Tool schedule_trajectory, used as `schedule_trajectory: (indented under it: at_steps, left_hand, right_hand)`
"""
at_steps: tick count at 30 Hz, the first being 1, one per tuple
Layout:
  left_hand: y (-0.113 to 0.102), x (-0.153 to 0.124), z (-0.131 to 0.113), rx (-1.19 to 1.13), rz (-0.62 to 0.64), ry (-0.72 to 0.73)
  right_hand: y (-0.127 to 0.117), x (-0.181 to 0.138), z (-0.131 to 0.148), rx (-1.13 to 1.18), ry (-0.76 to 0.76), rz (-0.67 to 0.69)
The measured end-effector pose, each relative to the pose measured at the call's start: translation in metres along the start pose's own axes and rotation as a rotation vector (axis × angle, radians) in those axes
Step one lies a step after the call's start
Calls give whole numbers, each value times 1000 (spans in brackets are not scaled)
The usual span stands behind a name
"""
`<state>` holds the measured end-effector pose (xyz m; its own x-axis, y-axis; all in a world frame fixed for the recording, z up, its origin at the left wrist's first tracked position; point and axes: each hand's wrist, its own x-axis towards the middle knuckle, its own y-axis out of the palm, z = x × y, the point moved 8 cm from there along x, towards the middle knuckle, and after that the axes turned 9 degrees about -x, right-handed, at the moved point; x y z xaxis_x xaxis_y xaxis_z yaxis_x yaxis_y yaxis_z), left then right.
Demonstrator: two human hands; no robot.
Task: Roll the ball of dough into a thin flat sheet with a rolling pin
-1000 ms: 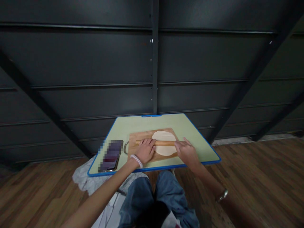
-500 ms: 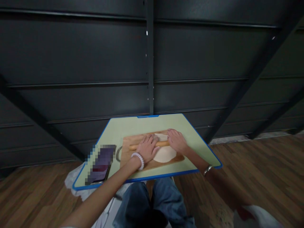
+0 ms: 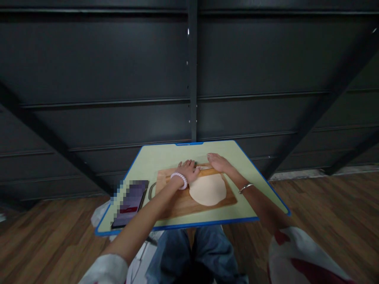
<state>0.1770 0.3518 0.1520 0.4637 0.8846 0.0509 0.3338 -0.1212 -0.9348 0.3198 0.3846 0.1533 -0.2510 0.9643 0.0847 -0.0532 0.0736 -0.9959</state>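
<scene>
A flat round of pale dough lies on a wooden board, which rests on a pale green tray table with a blue rim. A wooden rolling pin sits across the far edge of the dough. My left hand, with a white bead bracelet at the wrist, presses flat on the pin's left part with fingers stretched out. Over the pin's right part lies my right hand, also flat, a thin bangle on that wrist.
A phone lies on the table's near left corner, beside a metal handle at the board's left end. A dark panelled wall rises just behind the table. Wooden floor spreads to both sides; my blue-jeaned knees are under the table.
Both hands have pushed the rolling pin away from me, from the middle of the dough to its far edge. More of the dough now shows in front of my hands.
</scene>
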Motion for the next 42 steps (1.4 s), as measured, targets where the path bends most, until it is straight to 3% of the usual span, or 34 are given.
schedule_trajectory:
  at_steps: [5,10,14,20,25,31,38,42]
  left_hand:
    - [-5,-18,-16,26,-44,49]
    - [-10,-50,-34,54,-141,118]
    - [-6,-80,-47,103,-201,194]
    - [-5,-119,-60,171,-252,150]
    - [-10,-145,-77,184,-290,80]
    - [7,-160,-95,278,-313,15]
    - [16,-155,-85,447,-303,-35]
    - [13,-154,-77,420,-285,-55]
  right_hand:
    - [0,-42,9,-79,-24,-33]
    - [-17,-93,25,-115,-1,-233]
    - [-26,-130,45,-97,-64,-288]
    - [-25,-164,58,-86,-88,-339]
    - [-22,-157,54,-25,-55,-338]
    - [-16,-124,58,-5,-5,-263]
    - [-16,-88,81,-63,-41,-206]
    - [-17,-72,95,-110,-156,-200]
